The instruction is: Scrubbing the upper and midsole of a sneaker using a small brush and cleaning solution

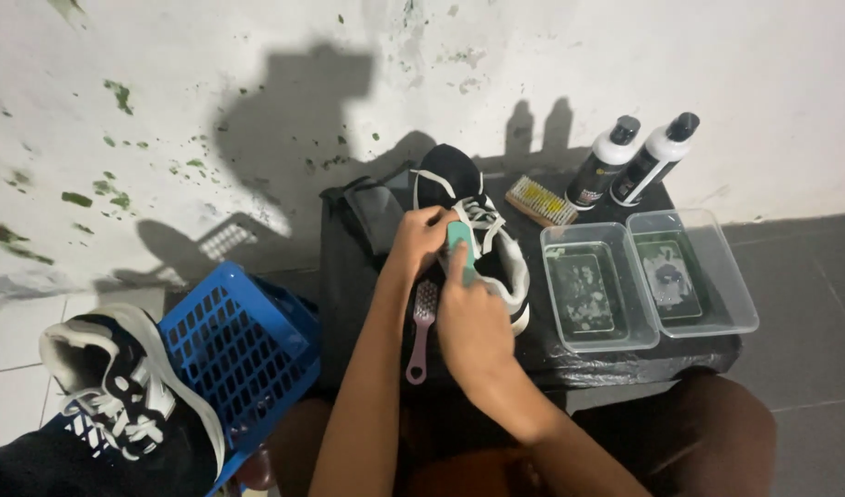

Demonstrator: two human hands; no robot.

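**Sneaker under the brush, low black table**

Black sneaker (pixel 473 225) with white laces and white sole edge lies on a black-covered table (pixel 625 364), toe toward the wall. Left hand (pixel 421 237) grips its near side, fingers curled over the upper. Right hand (pixel 473 322) is closed around a teal-handled brush (pixel 459 247), the head pressed onto the shoe near the laces.

Just beside the shoe, on the left: a pink-handled brush (pixel 422 327) lying flat, bristles up, partly under the forearm.

Right of the shoe: two clear rectangular plastic tubs (pixel 648 281) side by side, touching, each with shallow foamy water. Behind them, two upright black bottles (pixel 630 158) with white shoulders, black caps, pale labels too small to make out. Next to those, a wooden scrub brush (pixel 542 201) with yellowish bristles.

Left, on the floor: a blue slatted plastic basket (pixel 243 345). A second black-and-white sneaker (pixel 119 387) sits at its near edge. White wall (pixel 211 110) behind, flecked green.
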